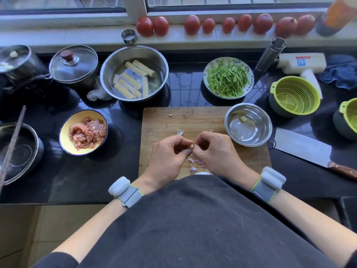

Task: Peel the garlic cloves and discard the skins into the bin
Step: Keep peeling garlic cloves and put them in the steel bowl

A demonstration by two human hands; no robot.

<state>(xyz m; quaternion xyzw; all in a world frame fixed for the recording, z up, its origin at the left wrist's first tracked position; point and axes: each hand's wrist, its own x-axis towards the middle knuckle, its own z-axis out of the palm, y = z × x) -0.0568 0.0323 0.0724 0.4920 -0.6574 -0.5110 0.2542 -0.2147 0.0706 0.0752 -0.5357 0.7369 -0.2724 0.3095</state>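
A board (164,120) lies on the counter (92,175) in front of the person, with both hands above its near half, the left hand (170,151) beside the right hand (212,149), a clove (191,146) between them. Skins (195,163) lie on the board under the hands. A small bowl (248,123) sits on the board's far right corner, a knife (301,146) to its right. Left of the board is a meat dish (84,132); behind the board, a tofu bowl (134,71) and a greens plate (228,77).

A glossy black countertop (81,176) carries a wooden cutting board (164,120), a yellow bowl of chopped meat (83,132), a steel bowl of tofu strips (133,71), a plate of green shreds (228,77), a lidded pot (74,64), a green colander (294,95) and a cleaver (303,147).
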